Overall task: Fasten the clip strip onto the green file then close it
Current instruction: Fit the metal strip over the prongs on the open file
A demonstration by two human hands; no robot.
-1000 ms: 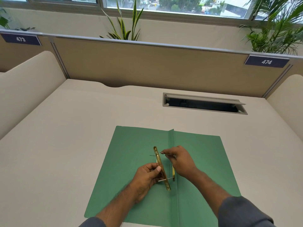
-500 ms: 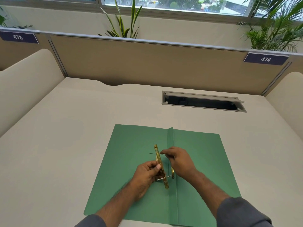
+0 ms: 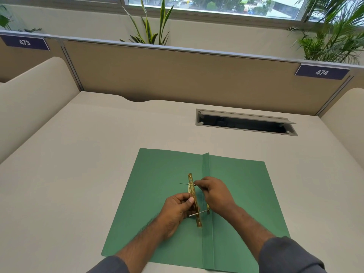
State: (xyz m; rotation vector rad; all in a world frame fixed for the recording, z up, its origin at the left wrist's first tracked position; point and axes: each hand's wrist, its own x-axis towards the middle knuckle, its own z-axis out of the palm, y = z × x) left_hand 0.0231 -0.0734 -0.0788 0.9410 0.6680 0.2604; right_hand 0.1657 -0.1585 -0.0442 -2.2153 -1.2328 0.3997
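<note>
The green file [image 3: 157, 174] lies open and flat on the desk, its spine fold running away from me down the middle. A gold metal clip strip [image 3: 194, 196] stands on edge just left of the fold. Two thin prongs pass through it, one near the far end and one near the near end. My left hand [image 3: 177, 211] pinches the strip's middle from the left. My right hand [image 3: 213, 194] pinches the far prong right beside the strip. A second gold piece [image 3: 208, 208] shows under my right hand, mostly hidden.
A cable slot [image 3: 246, 123] with a raised grey flap is cut into the desk beyond the file, to the right. Beige partition panels [image 3: 177, 75] wall the desk at the back and on both sides. Plants stand behind the back panel.
The strip stands slightly more upright and my right fingers have slid closer to it along the far prong. The hands keep their grips.
</note>
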